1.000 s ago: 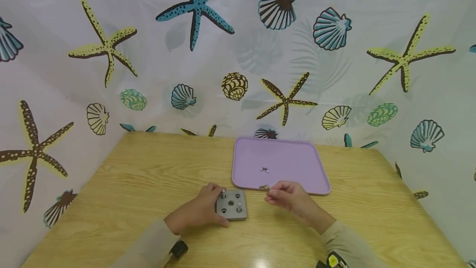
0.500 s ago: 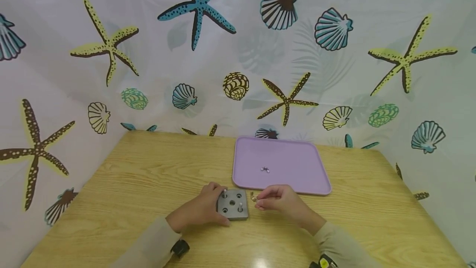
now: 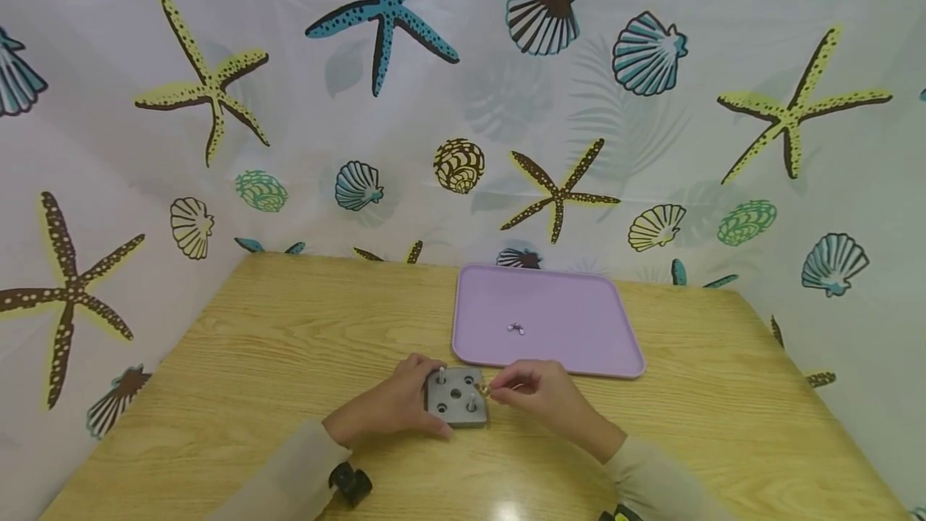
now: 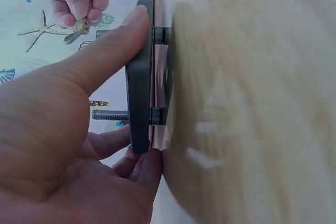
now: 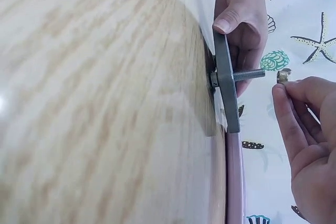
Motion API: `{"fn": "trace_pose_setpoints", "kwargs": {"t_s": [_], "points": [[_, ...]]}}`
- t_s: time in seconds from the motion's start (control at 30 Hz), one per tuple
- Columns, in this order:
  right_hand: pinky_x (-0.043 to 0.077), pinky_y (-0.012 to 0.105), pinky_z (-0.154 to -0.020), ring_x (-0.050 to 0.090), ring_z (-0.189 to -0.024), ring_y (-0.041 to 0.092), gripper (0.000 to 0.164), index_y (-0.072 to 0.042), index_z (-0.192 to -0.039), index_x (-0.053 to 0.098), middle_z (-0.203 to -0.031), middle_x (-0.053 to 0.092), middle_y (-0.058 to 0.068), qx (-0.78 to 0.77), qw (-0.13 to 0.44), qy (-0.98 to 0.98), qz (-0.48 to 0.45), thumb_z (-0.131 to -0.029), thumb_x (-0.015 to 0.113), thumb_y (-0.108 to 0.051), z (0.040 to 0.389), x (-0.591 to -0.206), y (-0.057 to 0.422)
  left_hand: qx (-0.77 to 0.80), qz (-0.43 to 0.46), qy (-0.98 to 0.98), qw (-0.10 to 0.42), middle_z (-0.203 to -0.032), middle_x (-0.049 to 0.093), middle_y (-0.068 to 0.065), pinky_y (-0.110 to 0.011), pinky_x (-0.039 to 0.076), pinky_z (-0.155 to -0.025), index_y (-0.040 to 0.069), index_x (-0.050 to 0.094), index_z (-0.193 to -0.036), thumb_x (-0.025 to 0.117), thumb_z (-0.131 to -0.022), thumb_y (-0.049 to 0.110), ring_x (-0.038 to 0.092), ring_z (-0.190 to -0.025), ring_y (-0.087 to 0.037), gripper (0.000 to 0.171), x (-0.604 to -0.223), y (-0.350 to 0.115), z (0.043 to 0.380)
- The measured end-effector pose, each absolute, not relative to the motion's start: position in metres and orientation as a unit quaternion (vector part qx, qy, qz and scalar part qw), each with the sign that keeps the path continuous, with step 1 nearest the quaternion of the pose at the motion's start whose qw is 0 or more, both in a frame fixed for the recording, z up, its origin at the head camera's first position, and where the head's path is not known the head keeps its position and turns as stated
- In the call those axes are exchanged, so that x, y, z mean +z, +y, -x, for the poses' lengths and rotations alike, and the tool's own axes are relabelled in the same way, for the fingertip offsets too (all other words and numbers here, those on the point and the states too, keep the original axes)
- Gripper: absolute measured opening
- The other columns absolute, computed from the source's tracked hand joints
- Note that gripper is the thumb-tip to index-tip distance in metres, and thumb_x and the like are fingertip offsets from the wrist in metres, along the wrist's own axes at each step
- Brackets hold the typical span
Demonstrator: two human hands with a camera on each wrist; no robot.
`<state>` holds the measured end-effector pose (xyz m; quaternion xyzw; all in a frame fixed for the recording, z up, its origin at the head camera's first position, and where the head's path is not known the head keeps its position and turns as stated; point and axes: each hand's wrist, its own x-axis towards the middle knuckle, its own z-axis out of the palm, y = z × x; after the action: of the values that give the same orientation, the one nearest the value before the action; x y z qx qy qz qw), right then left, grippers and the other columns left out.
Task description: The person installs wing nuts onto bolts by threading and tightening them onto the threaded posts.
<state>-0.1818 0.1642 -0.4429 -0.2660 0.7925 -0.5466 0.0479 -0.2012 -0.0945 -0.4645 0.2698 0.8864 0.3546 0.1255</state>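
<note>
My left hand [image 3: 394,407] grips a square grey metal plate [image 3: 456,416] by its left side, thumb at the near edge and fingers at the far one. The plate has several holes, and two threaded bolts [image 5: 249,75] stand up through it at opposite corners. In the wrist views the bolt heads show on its underside, facing the table. Between thumb and fingertips, my right hand [image 3: 538,394] pinches a brass wing nut [image 5: 283,76]. The nut is just above the plate's right side, apart from the nearer bolt's tip in the right wrist view.
A shallow purple tray [image 3: 557,296] lies behind the plate, toward the back of the wooden table [image 3: 325,304]. In it rests a small silver wing nut [image 3: 516,329]. A printed cloth [image 3: 448,87] with starfish and shells hangs behind and at both sides.
My right hand has carried the brass wing nut from the tray's front edge leftward to the plate. My left hand has kept its grip, with the plate shifting slightly to the right.
</note>
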Motion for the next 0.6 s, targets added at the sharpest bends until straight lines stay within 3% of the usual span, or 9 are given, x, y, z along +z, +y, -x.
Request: {"fn": "trace_pose_setpoints", "kwargs": {"t_s": [0.3,0.6], "points": [[0.054,0.027,-0.072,0.065,-0.084,0.013,0.007,-0.011,-0.09,0.07,-0.09,0.068,-0.001,-0.515,0.025,0.807,0.287,-0.084,0.07,-0.013,0.183,-0.447,0.161,0.402,-0.254,0.867,0.146,-0.122,0.038,-0.004,-0.038,0.038,-0.096,0.009,0.037,-0.139,0.08,-0.064,0.051,0.039,-0.109,-0.018,0.096,-0.474,-0.096,0.203],[0.054,0.027,-0.072,0.065,-0.083,0.014,0.008,-0.007,-0.091,0.07,-0.091,0.068,0.004,-0.498,-0.002,0.81,0.31,-0.083,0.069,-0.009,0.182,-0.45,0.156,0.42,-0.259,0.858,0.144,-0.119,0.037,-0.002,-0.037,0.038,-0.097,0.01,0.037,-0.138,0.079,-0.066,0.051,0.039,-0.108,-0.017,0.093,-0.478,-0.097,0.204]]}}
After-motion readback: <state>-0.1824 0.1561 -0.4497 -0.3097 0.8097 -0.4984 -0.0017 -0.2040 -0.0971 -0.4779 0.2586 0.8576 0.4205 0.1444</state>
